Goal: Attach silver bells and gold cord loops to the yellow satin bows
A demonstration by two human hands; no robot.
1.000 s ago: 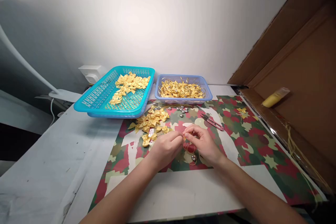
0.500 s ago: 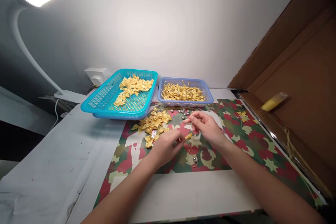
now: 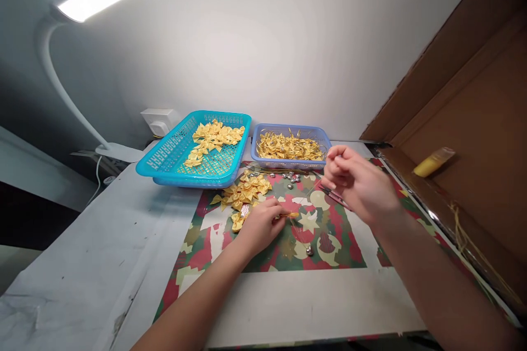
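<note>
Landmark: lavender-blue rectangular plastic basket [image 3: 257, 156], full of yellow bows with gold strands. Left hand [image 3: 263, 226] low in front of it, thumb and index pinching a small yellow fabric bow [image 3: 293, 215]; other fingers folded in. Thin thread hangs off that bow toward a round silver metal bell [image 3: 309, 251], farther in front of the basket. Right hand [image 3: 359, 182] raised at the basket's front right corner, fingers curled, thumb close to index; can't tell if it pinches thread.

In the way: right hand overlaps the basket corner in view and covers part of the pink-handled metal snips [image 3: 338, 199], in front of the basket, toward its right. Cluster of silver bells [image 3: 292, 177] just in front of the basket. Loose pile of yellow bows [image 3: 247, 189] front-left of it, close to left hand, which hides the pile's near edge.

Left of the basket: bright teal openwork plastic tray [image 3: 164, 149], more yellow bows inside, stacked on a blue one. Far right of the basket: yellow-filled clear tube [image 3: 432, 163] against brown cardboard [image 3: 486, 82]. Camouflage-patterned sheet [image 3: 341, 247] extends in front of the basket.
</note>
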